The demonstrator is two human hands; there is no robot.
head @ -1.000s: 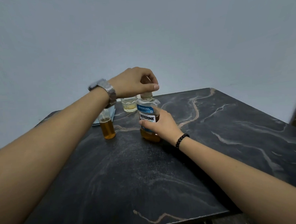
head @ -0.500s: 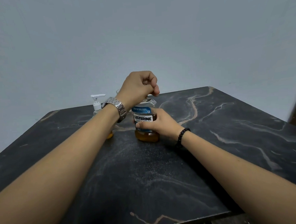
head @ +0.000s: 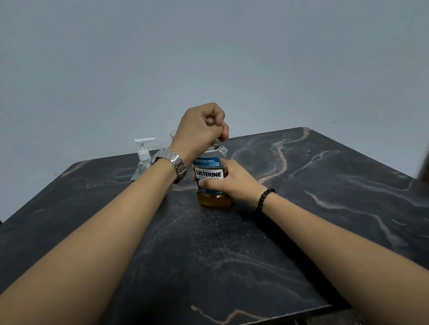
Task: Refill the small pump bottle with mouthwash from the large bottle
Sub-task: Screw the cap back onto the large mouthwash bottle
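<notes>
The large mouthwash bottle (head: 210, 173), clear with a blue Listerine label and amber liquid in its lower part, stands upright mid-table. My right hand (head: 230, 184) grips its body from the right. My left hand (head: 200, 130) sits on top of it, fingers curled round the cap, which is almost hidden. The small pump bottle (head: 143, 156), clear with a white pump head, stands behind my left wrist; my forearm hides its lower part.
The dark marble-patterned table (head: 310, 207) ends in a near edge at the bottom of the view. A glass rim (head: 173, 134) shows behind my left hand. A bluish flat item (head: 134, 176) lies under the pump bottle. A plain wall rises behind.
My left wrist has twisted on the cap and the forearm has dropped, uncovering the white pump head. My right hand keeps its grip on the large bottle.
</notes>
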